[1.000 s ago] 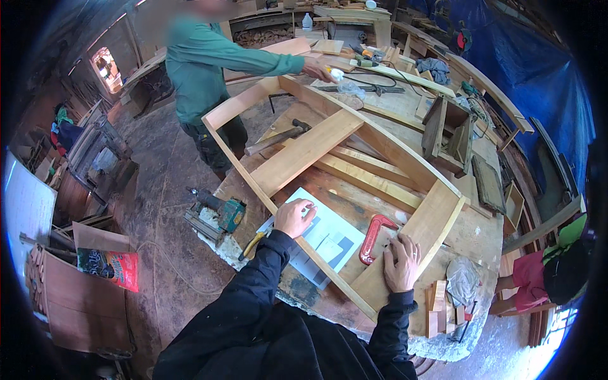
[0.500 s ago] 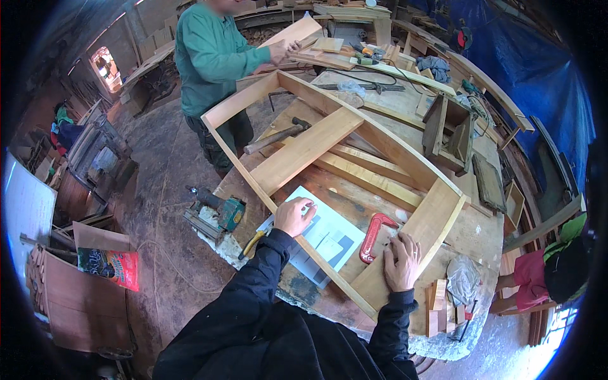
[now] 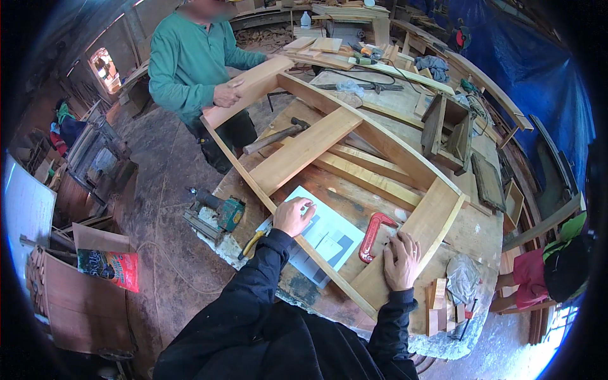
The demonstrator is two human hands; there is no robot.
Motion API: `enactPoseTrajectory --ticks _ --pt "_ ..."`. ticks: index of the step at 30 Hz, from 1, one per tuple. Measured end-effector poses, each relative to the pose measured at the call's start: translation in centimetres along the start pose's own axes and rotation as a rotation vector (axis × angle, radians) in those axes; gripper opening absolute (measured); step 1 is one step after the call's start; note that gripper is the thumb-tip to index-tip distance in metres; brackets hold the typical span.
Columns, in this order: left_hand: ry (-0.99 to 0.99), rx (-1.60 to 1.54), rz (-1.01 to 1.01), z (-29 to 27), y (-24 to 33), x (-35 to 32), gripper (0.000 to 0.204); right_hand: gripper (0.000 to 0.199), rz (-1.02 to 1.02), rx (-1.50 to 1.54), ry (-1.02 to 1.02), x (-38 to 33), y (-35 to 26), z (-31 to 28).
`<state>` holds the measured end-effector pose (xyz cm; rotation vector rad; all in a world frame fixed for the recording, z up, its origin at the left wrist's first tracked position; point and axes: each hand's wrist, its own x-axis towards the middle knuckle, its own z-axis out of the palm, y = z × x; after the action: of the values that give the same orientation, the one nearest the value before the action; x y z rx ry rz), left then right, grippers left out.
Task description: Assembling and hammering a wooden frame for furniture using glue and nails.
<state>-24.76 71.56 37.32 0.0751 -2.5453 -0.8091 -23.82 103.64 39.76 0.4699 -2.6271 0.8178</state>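
A large wooden frame of pale planks lies flat across the surface, reaching from the near edge to the far side, where another person in a green top grips its far end board with both hands; it looks stiff and fairly heavy, awkward for one person, with smooth planed faces that could slide; the best hold seems to be on the end boards or the long side rails, not the thin inner slats. The left hand rests flat with fingers loosely spread on the near side rail, beside a sheet of paper lying inside the frame; the right hand presses open-palmed on the near end board, holding nothing. A red clamp lies between the two hands, close to the right one; a hammer lies under the frame's middle crosspiece; small wood offcuts and a crumpled plastic bag crowd the near right corner; a green power tool sits just off the surface to the left; a small open wooden box stands past the right rail.
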Motion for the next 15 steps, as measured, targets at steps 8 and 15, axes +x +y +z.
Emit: enactPoseTrajectory --ticks 8,15 --pt "-0.004 0.002 0.014 0.05 -0.05 0.00 0.020 0.028 0.001 -0.009 0.010 -0.06 0.05 0.09" --pt "-0.016 -0.021 -0.019 0.11 -0.17 -0.02 0.020 0.029 0.013 -0.010 -0.012 -0.02 0.07 0.06"
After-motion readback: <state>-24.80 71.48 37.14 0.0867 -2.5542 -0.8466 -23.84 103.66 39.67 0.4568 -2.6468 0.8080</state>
